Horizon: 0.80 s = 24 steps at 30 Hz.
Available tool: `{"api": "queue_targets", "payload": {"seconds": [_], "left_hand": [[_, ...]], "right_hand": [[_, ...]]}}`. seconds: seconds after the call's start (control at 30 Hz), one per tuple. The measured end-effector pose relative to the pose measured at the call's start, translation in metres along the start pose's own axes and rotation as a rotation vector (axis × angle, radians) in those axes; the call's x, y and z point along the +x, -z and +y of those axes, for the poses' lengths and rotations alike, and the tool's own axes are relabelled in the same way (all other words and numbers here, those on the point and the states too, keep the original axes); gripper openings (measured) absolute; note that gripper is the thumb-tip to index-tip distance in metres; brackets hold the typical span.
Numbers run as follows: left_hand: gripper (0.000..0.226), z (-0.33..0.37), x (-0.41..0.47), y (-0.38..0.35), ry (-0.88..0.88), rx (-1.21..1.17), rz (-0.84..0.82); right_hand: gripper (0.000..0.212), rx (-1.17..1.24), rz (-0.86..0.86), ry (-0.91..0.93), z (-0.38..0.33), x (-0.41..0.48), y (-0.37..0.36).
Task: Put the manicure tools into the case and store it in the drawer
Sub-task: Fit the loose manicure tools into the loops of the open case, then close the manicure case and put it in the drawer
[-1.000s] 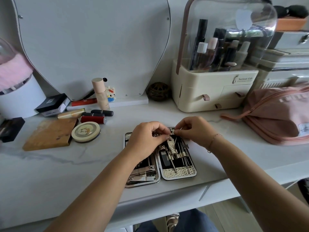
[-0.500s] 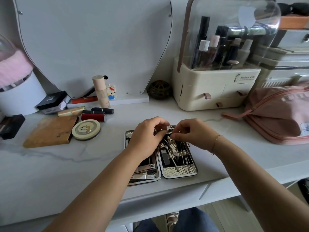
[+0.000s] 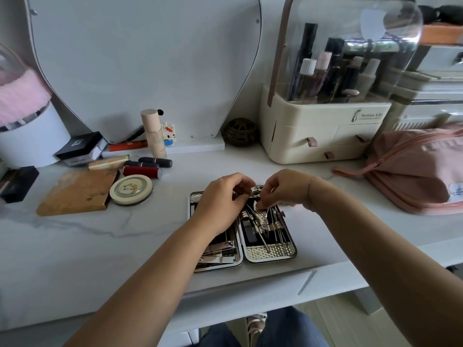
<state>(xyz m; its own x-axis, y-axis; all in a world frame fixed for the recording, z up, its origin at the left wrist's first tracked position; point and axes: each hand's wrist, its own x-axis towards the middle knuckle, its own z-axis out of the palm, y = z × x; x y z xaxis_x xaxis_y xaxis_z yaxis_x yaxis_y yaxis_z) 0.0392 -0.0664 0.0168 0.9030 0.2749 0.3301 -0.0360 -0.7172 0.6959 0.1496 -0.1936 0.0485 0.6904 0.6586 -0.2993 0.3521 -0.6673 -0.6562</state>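
An open manicure case lies flat on the white marble table near its front edge, two metal halves side by side. Nail clippers sit in the left half. Thin metal tools lie under straps in the right half. My left hand rests over the top of the left half, fingers pinched at the case's upper middle. My right hand hovers over the top of the right half, fingertips pinching a slim metal tool that slants down into the case.
A cream cosmetics organiser with small drawers stands at the back right, a pink pouch beside it. Lipsticks, a round tin, a wooden board and boxes lie at the left. A mirror stands behind.
Both hands stay at the top of the case. My right fingertips have dropped slightly toward the straps and the thin tool has shifted with them.
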Motion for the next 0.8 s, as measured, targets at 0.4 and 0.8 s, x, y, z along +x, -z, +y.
{"api": "queue_targets", "payload": {"seconds": [0.4, 0.8], "left_hand": [[0.023, 0.004, 0.000, 0.020, 0.087, -0.092, 0.014], [0.033, 0.006, -0.085, 0.076, 0.693, -0.908, 0.139]], "right_hand": [[0.023, 0.136, 0.030, 0.003, 0.005, -0.018, 0.001], [0.041, 0.939, 0.116, 0.005, 0.014, -0.100, -0.023]]}}
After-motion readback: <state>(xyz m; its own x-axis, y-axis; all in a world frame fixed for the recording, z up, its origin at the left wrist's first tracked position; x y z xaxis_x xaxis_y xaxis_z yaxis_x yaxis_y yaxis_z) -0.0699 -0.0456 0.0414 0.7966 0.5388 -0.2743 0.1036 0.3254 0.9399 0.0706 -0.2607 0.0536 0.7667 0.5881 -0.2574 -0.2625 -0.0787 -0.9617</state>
